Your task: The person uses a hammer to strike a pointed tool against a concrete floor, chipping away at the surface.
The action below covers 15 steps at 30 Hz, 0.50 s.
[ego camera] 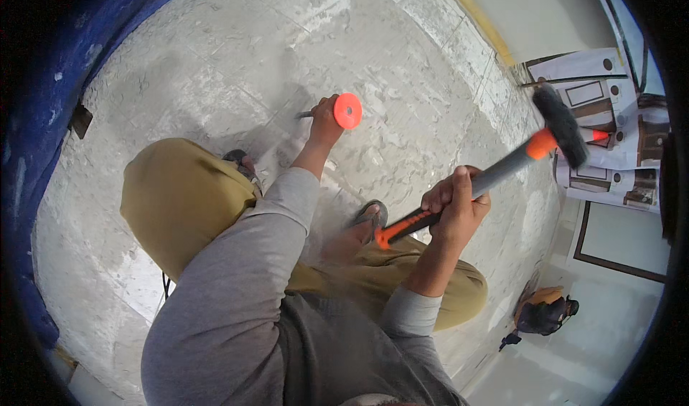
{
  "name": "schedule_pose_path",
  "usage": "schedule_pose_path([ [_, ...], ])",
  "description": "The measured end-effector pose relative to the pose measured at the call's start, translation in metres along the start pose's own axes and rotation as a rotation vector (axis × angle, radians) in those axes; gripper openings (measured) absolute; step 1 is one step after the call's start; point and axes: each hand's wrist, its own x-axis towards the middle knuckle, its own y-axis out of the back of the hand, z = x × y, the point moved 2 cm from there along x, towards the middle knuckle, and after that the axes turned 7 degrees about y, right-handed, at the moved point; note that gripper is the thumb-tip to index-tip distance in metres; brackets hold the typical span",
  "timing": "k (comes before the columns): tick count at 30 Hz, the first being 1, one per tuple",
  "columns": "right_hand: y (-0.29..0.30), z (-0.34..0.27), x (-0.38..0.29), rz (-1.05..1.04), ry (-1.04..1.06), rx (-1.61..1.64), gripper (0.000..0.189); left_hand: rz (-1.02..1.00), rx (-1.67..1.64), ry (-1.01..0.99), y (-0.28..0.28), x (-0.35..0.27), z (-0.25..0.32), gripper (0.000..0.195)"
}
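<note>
My left hand is closed around a chisel with a round orange hand guard; its dark steel shaft points left, towards the rough floor. Whether the tip touches the floor I cannot tell. In my right hand is a sledgehammer with a grey and orange handle. Its black steel head is raised at the right, apart from the chisel. Chipped, dusty grey flooring with tile lines lies beneath both hands.
My sandalled feet are close below the hands. A blue sheet borders the floor at the left. At the right are a wall with printed pictures, a dark-framed panel and a dark bag.
</note>
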Motion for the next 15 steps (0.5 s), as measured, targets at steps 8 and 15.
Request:
schedule_pose_path([
  [8,-0.017,0.031,-0.012,-0.061,-0.046,0.015,0.015,-0.068,0.117,-0.069,-0.009,-0.007,0.004,0.014],
  [15,-0.02,0.014,-0.009,-0.111,0.02,-0.003,0.017,-0.058,0.095,0.001,-0.003,-0.002,0.001,0.015],
])
